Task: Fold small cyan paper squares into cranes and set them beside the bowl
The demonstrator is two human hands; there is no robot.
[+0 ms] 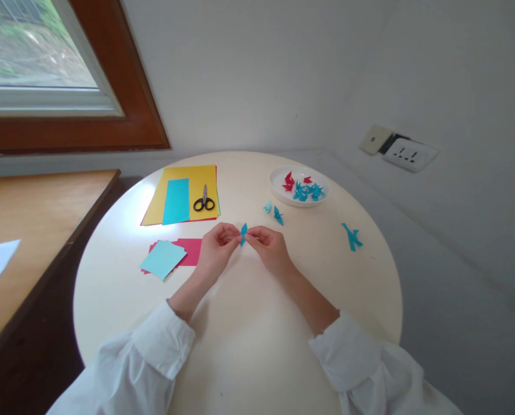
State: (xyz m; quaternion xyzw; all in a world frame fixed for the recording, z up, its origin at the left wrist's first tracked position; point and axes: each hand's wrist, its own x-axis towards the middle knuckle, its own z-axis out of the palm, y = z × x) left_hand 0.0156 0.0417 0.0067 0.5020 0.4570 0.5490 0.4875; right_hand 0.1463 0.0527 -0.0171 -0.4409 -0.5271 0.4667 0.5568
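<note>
A small blue folded paper piece (pixel 244 233), pointed at top and bottom, is pinched between my two hands above the middle of the round table. My left hand (pixel 218 248) grips its left side with thumb and fingertips. From the right, my right hand (pixel 271 248) pinches the other side. Just beyond my right hand lie a blue paper crane (pixel 278 215) and a pale aqua folded paper piece (pixel 267 206). Beside my left hand are pale aqua paper squares (pixel 163 259) on top of pink paper (pixel 190 252).
Black-handled scissors (pixel 204 202) and a blue paper strip (pixel 176 200) rest on yellow sheets (pixel 153 204) at the back left. A white plate (pixel 300 203) holds red and blue folded pieces. Blue paper scraps (pixel 352 237) lie near the right edge of the white table (pixel 257 346).
</note>
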